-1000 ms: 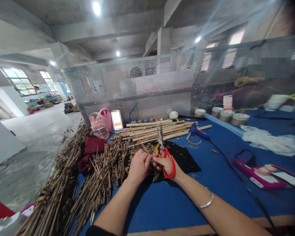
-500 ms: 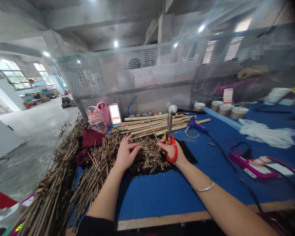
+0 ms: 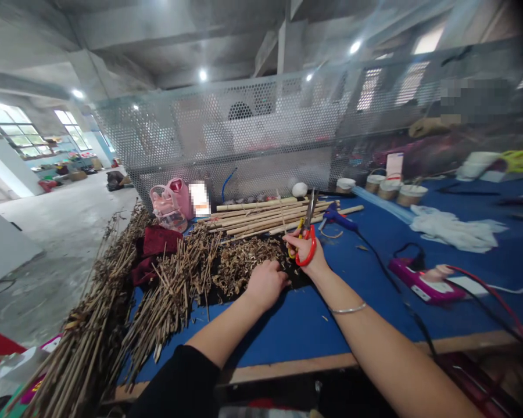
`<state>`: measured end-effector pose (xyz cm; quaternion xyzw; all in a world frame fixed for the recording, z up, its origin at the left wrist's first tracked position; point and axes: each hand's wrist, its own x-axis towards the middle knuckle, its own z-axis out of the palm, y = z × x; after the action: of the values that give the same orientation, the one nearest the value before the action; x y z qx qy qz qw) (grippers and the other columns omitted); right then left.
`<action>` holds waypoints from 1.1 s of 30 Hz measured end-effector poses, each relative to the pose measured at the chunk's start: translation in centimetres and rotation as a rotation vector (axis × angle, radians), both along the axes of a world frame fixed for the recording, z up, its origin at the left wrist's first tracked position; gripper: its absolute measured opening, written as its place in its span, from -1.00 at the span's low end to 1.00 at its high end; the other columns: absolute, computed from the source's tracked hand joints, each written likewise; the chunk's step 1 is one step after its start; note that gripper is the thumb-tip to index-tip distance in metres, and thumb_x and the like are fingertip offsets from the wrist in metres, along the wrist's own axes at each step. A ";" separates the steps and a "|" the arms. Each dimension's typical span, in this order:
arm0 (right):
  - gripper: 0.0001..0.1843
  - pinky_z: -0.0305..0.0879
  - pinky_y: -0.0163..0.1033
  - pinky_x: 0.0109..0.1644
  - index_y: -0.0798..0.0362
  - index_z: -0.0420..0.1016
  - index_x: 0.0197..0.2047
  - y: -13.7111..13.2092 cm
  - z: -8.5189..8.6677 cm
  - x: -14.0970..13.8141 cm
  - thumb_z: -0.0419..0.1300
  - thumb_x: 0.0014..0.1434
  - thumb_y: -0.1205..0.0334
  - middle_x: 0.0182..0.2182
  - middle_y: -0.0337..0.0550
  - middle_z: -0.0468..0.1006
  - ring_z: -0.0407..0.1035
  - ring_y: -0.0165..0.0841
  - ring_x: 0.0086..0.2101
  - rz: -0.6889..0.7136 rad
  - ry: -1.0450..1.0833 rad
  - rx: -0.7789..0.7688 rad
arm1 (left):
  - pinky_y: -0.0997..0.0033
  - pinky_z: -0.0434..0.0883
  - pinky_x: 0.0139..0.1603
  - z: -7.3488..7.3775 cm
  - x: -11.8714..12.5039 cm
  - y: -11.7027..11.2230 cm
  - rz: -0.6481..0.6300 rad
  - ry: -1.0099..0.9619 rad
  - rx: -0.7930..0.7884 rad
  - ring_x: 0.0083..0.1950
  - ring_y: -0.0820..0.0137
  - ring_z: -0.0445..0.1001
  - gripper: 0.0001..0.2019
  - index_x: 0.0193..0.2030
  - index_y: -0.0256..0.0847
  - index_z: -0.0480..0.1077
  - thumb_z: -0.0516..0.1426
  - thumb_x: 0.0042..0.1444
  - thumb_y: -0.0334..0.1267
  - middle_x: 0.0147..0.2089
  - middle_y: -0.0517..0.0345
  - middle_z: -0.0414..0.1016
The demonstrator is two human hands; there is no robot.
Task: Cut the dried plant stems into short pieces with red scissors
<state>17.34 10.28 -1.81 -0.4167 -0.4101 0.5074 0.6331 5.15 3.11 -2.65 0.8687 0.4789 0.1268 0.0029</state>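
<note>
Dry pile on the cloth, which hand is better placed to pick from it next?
Left, probably: the left hand lies at the near edge of the pile, while the right hand holds scissors.

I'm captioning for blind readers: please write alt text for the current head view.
A person's right hand holds red-handled metal scissors above a blue table; the left hand is at a pile of dry brown plant bits. Dry brown stalks lie left, pale wooden sticks behind.

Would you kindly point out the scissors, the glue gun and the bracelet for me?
Scissors [image 3: 310, 215], head view: on the blades.
Glue gun [image 3: 339, 217], head view: on the blue body.
Bracelet [image 3: 349, 310], head view: on the silvery band.
</note>
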 end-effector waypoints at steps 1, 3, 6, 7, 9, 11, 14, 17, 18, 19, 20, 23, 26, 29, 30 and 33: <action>-0.64 -0.02 -0.43 -0.70 0.05 0.20 -0.55 0.0 0.0 0.1 0.33 -0.33 0.15 -0.63 -0.34 0.36 0.20 -0.53 -0.65 -0.003 0.004 -0.007 | 0.29 0.27 -0.19 0.1 -0.2 0.3 0.015 0.016 0.004 -0.19 0.26 0.28 -0.76 -0.35 -0.23 0.48 0.03 0.12 -0.18 -0.31 -0.04 0.34; -0.63 -0.01 -0.43 -0.70 0.04 0.20 -0.54 0.0 0.1 0.1 0.33 -0.34 0.16 -0.62 -0.33 0.37 0.21 -0.52 -0.65 0.005 0.007 -0.019 | 0.30 0.25 -0.17 0.7 -1.1 0.4 0.046 0.026 0.034 -0.17 0.27 0.27 -0.80 -0.34 -0.23 0.48 0.04 0.11 -0.24 -0.30 -0.03 0.35; -0.63 -0.01 -0.43 -0.71 0.05 0.20 -0.54 -0.3 0.2 -0.2 0.34 -0.35 0.18 -0.64 -0.33 0.36 0.20 -0.52 -0.65 0.036 0.000 -0.029 | 0.34 0.24 -0.13 2.4 -3.3 -0.4 0.067 -0.084 0.089 -0.15 0.30 0.29 -0.80 -0.19 -0.15 0.45 0.06 0.10 -0.23 -0.23 0.01 0.38; -0.63 -0.01 -0.44 -0.71 0.05 0.20 -0.54 -0.4 0.2 -0.3 0.34 -0.35 0.19 -0.65 -0.33 0.36 0.20 -0.52 -0.66 0.048 -0.001 -0.028 | 0.36 0.23 -0.12 3.0 -4.3 -1.0 0.120 -0.153 0.109 -0.15 0.32 0.30 -0.79 -0.16 -0.15 0.43 0.03 0.12 -0.24 -0.21 0.03 0.40; -0.63 -0.01 -0.44 -0.70 0.05 0.20 -0.54 -0.6 0.2 -0.4 0.34 -0.34 0.20 -0.64 -0.34 0.36 0.19 -0.53 -0.66 0.066 0.002 -0.025 | 0.41 0.23 -0.17 3.8 -6.5 -2.3 0.282 -0.257 0.079 -0.19 0.36 0.34 -0.77 -0.20 -0.18 0.43 -0.02 0.15 -0.23 -0.24 0.04 0.43; -0.62 -0.02 -0.44 -0.71 0.05 0.19 -0.53 -0.7 0.1 -0.5 0.34 -0.34 0.20 -0.64 -0.35 0.36 0.19 -0.53 -0.66 0.075 0.003 -0.022 | 0.44 0.22 -0.34 4.0 -8.6 -3.6 0.437 -0.240 -0.092 -0.37 0.38 0.36 -0.76 -0.37 -0.19 0.45 0.02 0.10 -0.12 -0.42 0.09 0.43; -0.62 -0.03 -0.44 -0.71 0.05 0.18 -0.55 -0.9 0.1 -0.7 0.34 -0.34 0.19 -0.66 -0.36 0.35 0.18 -0.54 -0.67 0.098 -0.016 -0.029 | 0.47 0.16 -0.45 3.1 -10.3 -4.6 0.452 -0.183 -0.341 -0.49 0.40 0.34 -0.79 -0.53 -0.20 0.43 0.15 -0.05 -0.11 -0.54 0.14 0.41; -0.63 -0.02 -0.44 -0.70 0.05 0.19 -0.55 -1.2 0.1 -1.0 0.34 -0.33 0.20 -0.66 -0.38 0.35 0.17 -0.54 -0.67 0.117 -0.038 -0.037 | 0.49 0.18 -0.43 1.9 -10.5 -4.0 0.359 -0.274 -0.400 -0.44 0.40 0.38 -0.90 -0.45 -0.21 0.46 0.17 -0.10 -0.24 -0.48 0.13 0.46; -0.63 -0.02 -0.43 -0.70 0.05 0.19 -0.54 -1.4 0.1 -1.1 0.34 -0.33 0.20 -0.66 -0.38 0.35 0.17 -0.54 -0.67 0.119 -0.045 -0.039 | 0.49 0.19 -0.43 1.7 -10.4 -3.6 0.357 -0.309 -0.385 -0.43 0.40 0.38 -0.90 -0.42 -0.21 0.47 0.17 -0.10 -0.26 -0.47 0.13 0.46; -0.63 -0.02 -0.43 -0.70 0.05 0.19 -0.54 -1.5 0.1 -1.2 0.34 -0.33 0.20 -0.66 -0.37 0.35 0.17 -0.54 -0.67 0.125 -0.053 -0.041 | 0.49 0.20 -0.43 1.6 -10.2 -3.2 0.363 -0.334 -0.368 -0.43 0.40 0.39 -0.89 -0.40 -0.21 0.47 0.17 -0.10 -0.26 -0.47 0.12 0.46; -0.63 -0.02 -0.43 -0.70 0.05 0.19 -0.54 -1.6 0.1 -1.3 0.34 -0.32 0.19 -0.66 -0.37 0.35 0.17 -0.54 -0.68 0.133 -0.063 -0.043 | 0.49 0.20 -0.43 1.7 -10.0 -2.9 0.375 -0.347 -0.353 -0.43 0.39 0.39 -0.89 -0.41 -0.22 0.47 0.17 -0.10 -0.26 -0.47 0.12 0.46; -0.64 -0.01 -0.42 -0.70 0.05 0.19 -0.54 -1.8 0.0 -1.4 0.34 -0.31 0.18 -0.64 -0.35 0.37 0.17 -0.54 -0.67 0.155 -0.090 -0.042 | 0.48 0.21 -0.44 2.2 -9.1 -2.8 0.402 -0.309 -0.314 -0.45 0.38 0.39 -0.89 -0.49 -0.21 0.44 0.20 -0.14 -0.22 -0.50 0.10 0.45; -0.65 0.00 -0.42 -0.69 0.06 0.21 -0.54 -1.7 -0.1 -1.4 0.33 -0.29 0.15 -0.65 -0.35 0.36 0.18 -0.53 -0.68 0.162 -0.126 -0.029 | 0.44 0.25 -0.41 2.5 -7.1 -3.4 0.372 -0.212 -0.258 -0.43 0.32 0.42 -0.79 -0.49 -0.20 0.43 0.18 -0.10 -0.09 -0.49 0.06 0.47; -0.67 -0.03 -0.42 -0.69 0.07 0.23 -0.55 -1.6 -0.2 -1.4 0.32 -0.27 0.14 -0.66 -0.35 0.35 0.16 -0.54 -0.69 0.174 -0.155 -0.028 | 0.36 0.30 -0.36 2.1 -4.8 -3.5 0.382 -0.101 -0.190 -0.36 0.24 0.45 -0.71 -0.39 -0.22 0.44 0.11 -0.03 -0.02 -0.41 -0.05 0.49; -0.67 -0.03 -0.42 -0.69 0.07 0.23 -0.55 -1.6 -0.2 -1.4 0.32 -0.27 0.14 -0.66 -0.34 0.35 0.16 -0.54 -0.69 0.176 -0.158 -0.030 | 0.34 0.31 -0.33 1.9 -4.3 -3.3 0.394 -0.071 -0.189 -0.35 0.24 0.46 -0.75 -0.36 -0.23 0.44 0.12 -0.02 -0.07 -0.39 -0.07 0.50; -0.66 -0.02 -0.42 -0.69 0.06 0.22 -0.54 -1.8 -0.1 -1.4 0.32 -0.27 0.16 -0.64 -0.33 0.36 0.18 -0.52 -0.67 0.200 -0.151 -0.026 | 0.35 0.31 -0.29 2.0 -4.5 -2.2 0.421 -0.110 -0.188 -0.33 0.27 0.47 -0.86 -0.36 -0.22 0.45 0.10 0.02 -0.23 -0.38 -0.05 0.51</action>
<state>15.94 8.50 -1.95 -0.4189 -0.4895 0.5403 0.5413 0.64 0.95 -0.65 0.7373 0.6583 0.1266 0.0834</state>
